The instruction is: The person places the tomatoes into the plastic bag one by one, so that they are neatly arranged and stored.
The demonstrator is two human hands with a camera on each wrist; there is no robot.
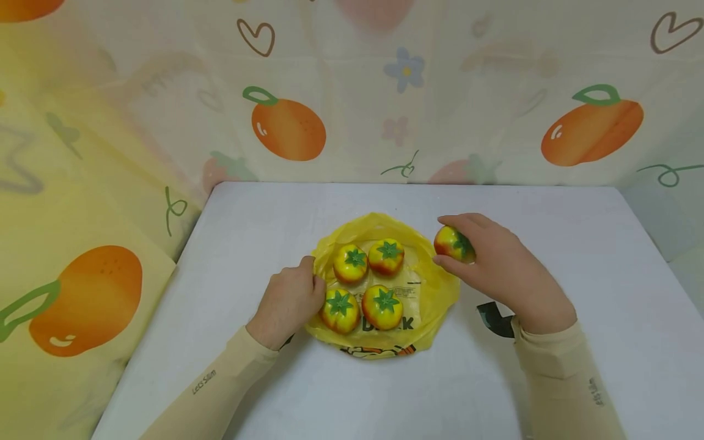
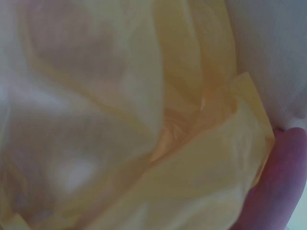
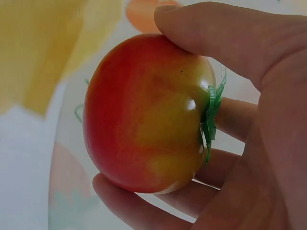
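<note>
A yellow plastic bag lies spread open on the table, its rim standing up around several yellow-red artificial tomatoes with green leafy tops. My left hand grips the bag's rim on the left side. Crumpled yellow plastic fills most of the left wrist view, beside one finger. Just off the bag's upper right edge, my right hand holds another tomato between thumb and fingers. Its red end faces away from the palm, and its green leaves point toward it.
The white table reaches back to a hanging cloth printed with oranges, hearts and flowers. More of this cloth hangs at the left. A dark strap-like piece shows beside the right wrist.
</note>
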